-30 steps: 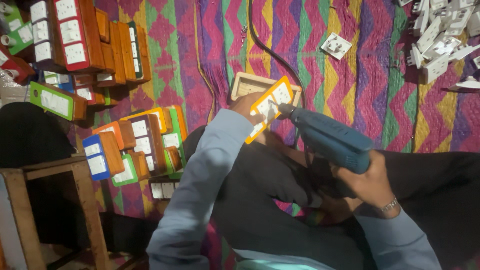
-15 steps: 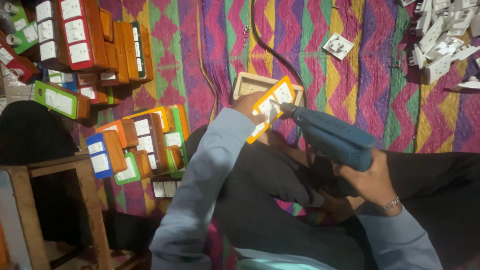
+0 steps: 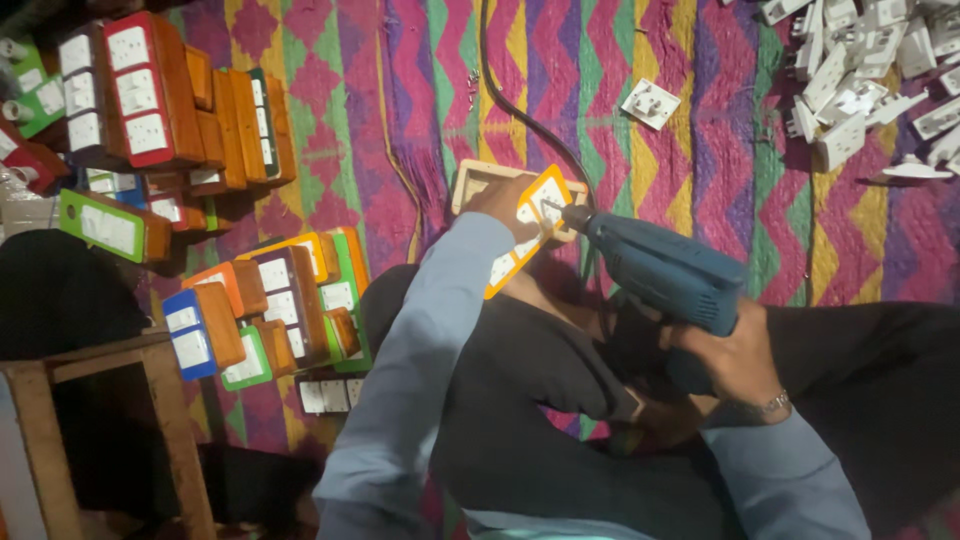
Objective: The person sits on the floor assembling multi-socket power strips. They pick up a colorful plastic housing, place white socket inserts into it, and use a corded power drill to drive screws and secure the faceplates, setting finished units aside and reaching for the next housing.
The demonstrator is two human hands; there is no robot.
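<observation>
My left hand [image 3: 502,201] grips an orange-framed switch board [image 3: 528,232] with white sockets, holding it tilted over an open wooden box [image 3: 472,183] on the patterned rug. A blue electric drill [image 3: 665,274] is in my right hand [image 3: 738,358], which wears a bracelet at the wrist. The drill's tip touches the board's upper right face. A black cord [image 3: 512,96] runs from the drill up across the rug.
Stacks of finished boards in red, orange, green and blue [image 3: 190,120] lie at the left and a second group [image 3: 265,305] near my knee. A heap of loose white sockets [image 3: 865,70] fills the top right. A wooden stool [image 3: 90,420] stands at the lower left.
The drill and board stay in nearly the same place; the view shifts only slightly.
</observation>
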